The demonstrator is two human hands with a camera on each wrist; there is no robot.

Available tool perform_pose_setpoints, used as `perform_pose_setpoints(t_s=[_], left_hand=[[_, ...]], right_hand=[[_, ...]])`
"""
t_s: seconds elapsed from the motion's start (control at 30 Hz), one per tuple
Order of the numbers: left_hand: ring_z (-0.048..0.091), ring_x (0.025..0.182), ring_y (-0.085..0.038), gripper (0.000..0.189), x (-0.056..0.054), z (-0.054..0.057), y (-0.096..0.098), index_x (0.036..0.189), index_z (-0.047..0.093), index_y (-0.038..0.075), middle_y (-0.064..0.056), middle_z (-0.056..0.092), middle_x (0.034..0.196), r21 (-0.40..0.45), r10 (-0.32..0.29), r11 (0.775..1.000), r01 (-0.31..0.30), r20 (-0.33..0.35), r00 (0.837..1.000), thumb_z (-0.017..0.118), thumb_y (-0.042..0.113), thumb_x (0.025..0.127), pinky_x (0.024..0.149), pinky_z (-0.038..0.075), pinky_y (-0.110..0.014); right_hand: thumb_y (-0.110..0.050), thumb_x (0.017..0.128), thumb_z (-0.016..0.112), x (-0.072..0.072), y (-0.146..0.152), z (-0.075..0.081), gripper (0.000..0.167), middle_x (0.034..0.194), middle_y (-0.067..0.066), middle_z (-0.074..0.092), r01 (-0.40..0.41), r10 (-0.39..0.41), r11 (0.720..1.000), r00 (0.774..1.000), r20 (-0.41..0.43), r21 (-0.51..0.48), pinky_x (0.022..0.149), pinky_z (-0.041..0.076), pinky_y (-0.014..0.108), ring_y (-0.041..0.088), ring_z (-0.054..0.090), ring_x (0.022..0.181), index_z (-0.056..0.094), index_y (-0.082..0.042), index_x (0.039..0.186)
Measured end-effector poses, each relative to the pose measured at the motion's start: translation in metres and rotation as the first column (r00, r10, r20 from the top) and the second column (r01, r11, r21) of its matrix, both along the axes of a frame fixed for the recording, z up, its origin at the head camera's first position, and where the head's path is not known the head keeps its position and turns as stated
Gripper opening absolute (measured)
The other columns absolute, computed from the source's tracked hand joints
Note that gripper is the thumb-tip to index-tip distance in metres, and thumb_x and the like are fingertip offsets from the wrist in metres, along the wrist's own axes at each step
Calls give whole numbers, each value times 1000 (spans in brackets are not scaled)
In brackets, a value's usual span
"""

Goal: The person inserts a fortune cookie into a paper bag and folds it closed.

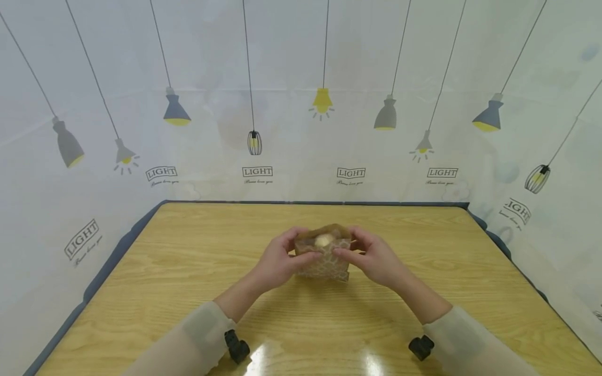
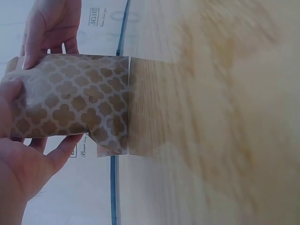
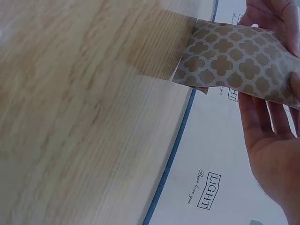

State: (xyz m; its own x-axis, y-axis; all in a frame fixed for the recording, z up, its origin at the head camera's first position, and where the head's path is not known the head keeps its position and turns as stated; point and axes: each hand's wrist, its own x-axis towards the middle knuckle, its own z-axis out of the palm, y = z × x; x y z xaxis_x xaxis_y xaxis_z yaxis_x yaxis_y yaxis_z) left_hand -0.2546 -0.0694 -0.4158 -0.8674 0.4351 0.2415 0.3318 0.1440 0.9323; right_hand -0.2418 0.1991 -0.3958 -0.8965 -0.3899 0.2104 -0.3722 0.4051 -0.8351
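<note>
A brown paper bag with a pale quatrefoil pattern stands on the table, its mouth facing up. Inside the mouth shows a pale rounded item; its kind cannot be told. My left hand grips the bag's left side, thumb across the front and fingers behind. On the opposite side my right hand holds it the same way. In the left wrist view the patterned front of the bag reaches down to the tabletop. The right wrist view shows the bag between both hands.
The wooden table has a dark blue edge along its back and sides. Behind it hangs a pale wall sheet printed with lamps and the word LIGHT. A small black camera sits on the left wrist, another black camera on the right.
</note>
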Motion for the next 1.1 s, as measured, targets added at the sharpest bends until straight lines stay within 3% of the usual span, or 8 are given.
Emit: perform_pose_setpoints(t_s=[0.2, 0.37, 0.47, 0.67, 0.87, 1.1], left_hand=[[71, 111, -19, 42, 0, 2, -1, 140, 68, 20, -8, 71, 135, 17, 21, 1000, -21, 29, 999, 82, 22, 101, 79, 66, -36], [70, 127, -31, 56, -2, 6, -10, 150, 62, 18, -12, 67, 143, 32, -3, 999, 3, 5, 1000, 84, 20, 99, 91, 68, -41], [66, 136, -37, 51, -3, 3, -21, 149, 64, 14, -13, 66, 147, -1, -13, 1000, 13, 7, 1000, 82, 15, 101, 99, 66, -40], [75, 121, -35, 25, -4, -2, -30, 131, 74, 6, -15, 72, 133, 34, -13, 999, 9, 100, 995, 73, 14, 107, 96, 67, -47], [77, 111, -36, 17, -3, -1, -28, 121, 77, 4, -15, 76, 121, 54, 10, 998, -13, 67, 998, 72, 11, 107, 96, 65, -61], [77, 111, -37, 12, -1, 1, -27, 115, 78, 5, -13, 78, 116, -29, 64, 998, -63, 19, 998, 72, 12, 107, 92, 68, -46]], right_hand=[[-23, 107, 74, 2, -2, 1, 25, 101, 7, 69, 20, -20, 1000, 999, -36, 9, 79, 63, 30, 25, 74, 105, 71, -13, 130], [-22, 106, 75, 3, 0, 6, 29, 111, 10, 75, 52, -53, 999, 998, -44, -15, 82, 65, 33, 23, 75, 107, 71, -10, 133], [-24, 105, 77, 4, 5, 5, 35, 122, 12, 74, 57, -57, 998, 998, 1, 0, 87, 65, 34, 27, 74, 115, 69, -11, 136], [-21, 104, 78, 6, 20, 2, 40, 132, 17, 70, 77, -74, 996, 995, 63, -48, 92, 66, 34, 31, 73, 120, 65, -7, 139], [-14, 105, 75, 8, 23, -1, 20, 115, 20, 74, 80, -74, 991, 995, 64, -110, 85, 68, 32, 23, 77, 102, 71, 2, 117], [-16, 105, 76, 9, 22, -1, 15, 109, 16, 75, 95, -92, 994, 994, 61, -59, 85, 68, 32, 17, 76, 95, 73, -2, 108]])
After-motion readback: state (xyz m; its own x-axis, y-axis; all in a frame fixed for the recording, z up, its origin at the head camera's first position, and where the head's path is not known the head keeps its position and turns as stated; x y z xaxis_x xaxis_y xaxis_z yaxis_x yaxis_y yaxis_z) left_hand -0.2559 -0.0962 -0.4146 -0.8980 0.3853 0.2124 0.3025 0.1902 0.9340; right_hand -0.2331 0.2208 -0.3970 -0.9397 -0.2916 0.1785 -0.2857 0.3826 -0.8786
